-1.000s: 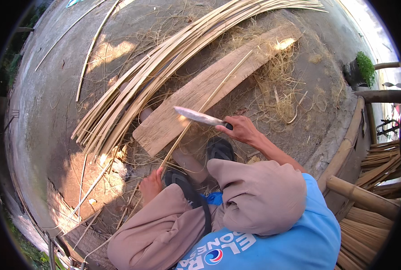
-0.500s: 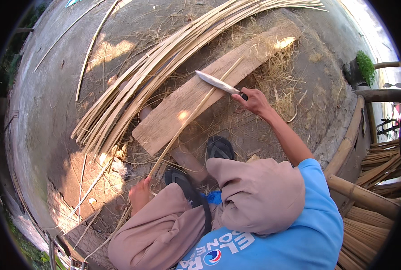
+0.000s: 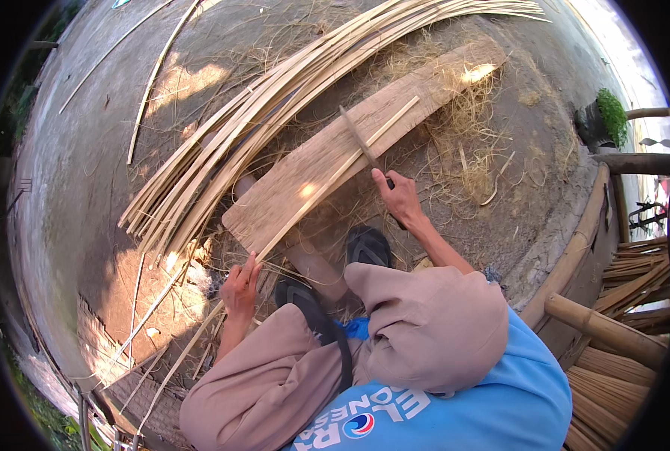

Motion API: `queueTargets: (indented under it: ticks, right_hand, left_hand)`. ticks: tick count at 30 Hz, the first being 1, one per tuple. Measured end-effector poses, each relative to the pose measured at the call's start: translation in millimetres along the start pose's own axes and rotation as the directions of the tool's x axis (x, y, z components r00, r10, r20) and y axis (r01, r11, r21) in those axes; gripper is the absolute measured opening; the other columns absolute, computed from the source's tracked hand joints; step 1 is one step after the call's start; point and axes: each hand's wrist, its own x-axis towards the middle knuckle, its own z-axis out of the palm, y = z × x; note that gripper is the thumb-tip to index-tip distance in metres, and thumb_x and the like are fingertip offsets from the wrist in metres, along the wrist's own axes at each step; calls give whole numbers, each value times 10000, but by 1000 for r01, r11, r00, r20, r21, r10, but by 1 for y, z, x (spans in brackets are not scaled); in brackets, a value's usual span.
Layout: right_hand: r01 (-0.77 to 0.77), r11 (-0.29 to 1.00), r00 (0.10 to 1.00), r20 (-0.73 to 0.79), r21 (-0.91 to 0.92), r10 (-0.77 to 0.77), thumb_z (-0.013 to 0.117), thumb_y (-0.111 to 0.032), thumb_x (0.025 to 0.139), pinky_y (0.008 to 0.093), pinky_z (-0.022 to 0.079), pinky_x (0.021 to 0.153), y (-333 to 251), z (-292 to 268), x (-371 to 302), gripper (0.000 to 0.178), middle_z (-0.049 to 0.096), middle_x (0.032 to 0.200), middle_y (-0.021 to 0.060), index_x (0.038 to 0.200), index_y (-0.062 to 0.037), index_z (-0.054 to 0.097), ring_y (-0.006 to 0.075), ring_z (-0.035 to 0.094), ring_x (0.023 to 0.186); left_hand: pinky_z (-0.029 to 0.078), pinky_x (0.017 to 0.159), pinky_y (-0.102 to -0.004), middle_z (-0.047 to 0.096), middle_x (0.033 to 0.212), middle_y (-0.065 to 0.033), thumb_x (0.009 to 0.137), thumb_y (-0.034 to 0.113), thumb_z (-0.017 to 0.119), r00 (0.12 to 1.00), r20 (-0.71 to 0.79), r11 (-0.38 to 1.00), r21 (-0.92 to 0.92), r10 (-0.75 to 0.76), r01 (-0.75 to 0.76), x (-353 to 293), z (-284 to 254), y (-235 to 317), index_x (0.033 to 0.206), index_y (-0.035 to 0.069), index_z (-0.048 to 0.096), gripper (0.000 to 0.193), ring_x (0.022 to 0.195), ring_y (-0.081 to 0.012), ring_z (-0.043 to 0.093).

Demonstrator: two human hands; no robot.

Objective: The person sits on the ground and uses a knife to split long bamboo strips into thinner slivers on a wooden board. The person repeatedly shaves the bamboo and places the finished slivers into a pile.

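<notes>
Nearest the camera, a blue shirt [image 3: 493,406] and bent knees in tan trousers [image 3: 425,331] are seen, w/ black sandals [image 3: 369,246] set on the ground just ahead.

The left hand [image 3: 239,289] is seen low at left, fingers curled round the near end of a thin bamboo strip [image 3: 327,180]; grip closed on it. From there the strip is laid diagonally up & right across a wooden plank [image 3: 305,177], its far end resting on the plank's upper part.

The right hand [image 3: 401,197] is placed just beyond the sandals, by the plank's near edge, fist closed round the dark handle of a long knife [image 3: 359,141]. The blade is pointed up & left, crossing the strip approx. mid-plank; whether the edge touches the strip cannot be told.

The plank is laid flat on bare ground, running lower left to upper right, w/ a sunlit patch near its far end. Dry shavings [image 3: 470,143] are strewn round its right side.

Beyond the plank, a big bundle of split bamboo strips [image 3: 275,113] is fanned along the ground, roughly parallel to it. At far right, a bamboo rail [image 3: 605,331] & a small green plant [image 3: 613,116] are seen.
</notes>
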Motion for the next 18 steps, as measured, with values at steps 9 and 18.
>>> queueTargets:
  ticks: [9,18]
  right_hand:
    - [92,990,996,-5,-108,-93,646,-595,983,483,484,593,23,5,-16,602,622,656,200,831,-12,631,382,639,620]
    - [-74,997,992,-96,26,76,570,-637,1012,430,464,531,27,-48,44,705,561,554,134,771,22,634,249,608,520]
  left_hand:
    - [497,582,-412,644,769,-120,1007,286,699,997,63,998,-47,-43,46,-10,-19,-20,1169,153,763,219,656,-325,645]
    - [499,600,-396,645,775,-143,1009,286,702,993,69,993,-69,-95,100,-17,-3,-12,1158,124,764,228,668,-328,642]
